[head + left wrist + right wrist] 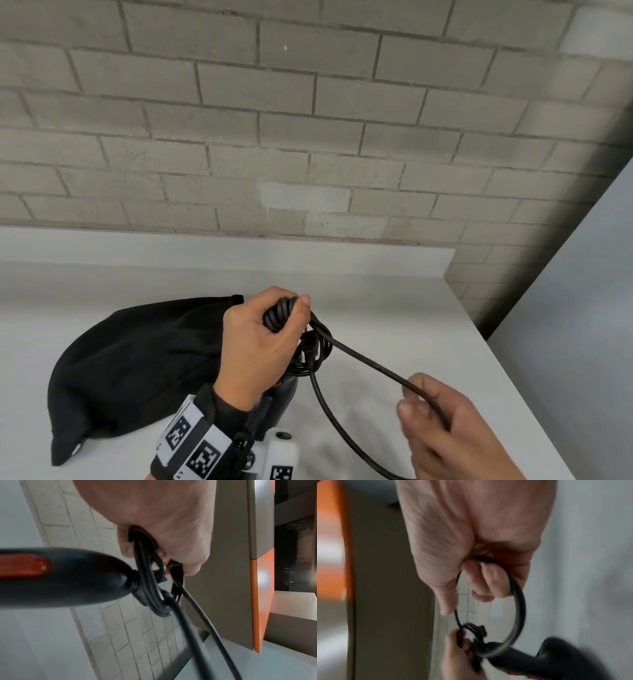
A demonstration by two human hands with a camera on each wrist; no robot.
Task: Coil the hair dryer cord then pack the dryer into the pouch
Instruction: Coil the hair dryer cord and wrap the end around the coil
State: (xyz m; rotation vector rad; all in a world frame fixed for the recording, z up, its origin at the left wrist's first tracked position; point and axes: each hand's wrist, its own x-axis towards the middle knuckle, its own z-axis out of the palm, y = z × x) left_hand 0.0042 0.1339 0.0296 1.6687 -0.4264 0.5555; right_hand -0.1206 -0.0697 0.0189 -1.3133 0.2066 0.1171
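Observation:
My left hand (270, 329) grips a bundle of several black cord loops (279, 313) above the white table (394, 308); the same coil (149, 582) shows in the left wrist view, hanging from my curled fingers (171, 550). The black hair dryer (65, 577), with an orange-red patch on its handle, hangs below the coil; in the head view only its dark body (286, 394) peeks out under my left wrist. A free length of cord (370, 363) runs to my right hand (442, 421), which pinches it (517, 601). The black pouch (130, 359) lies on the table to the left.
A grey brick wall (308, 137) stands behind the table. The table's right edge (534, 394) drops off close to my right hand. A grey and orange cabinet (257, 574) shows in the wrist views.

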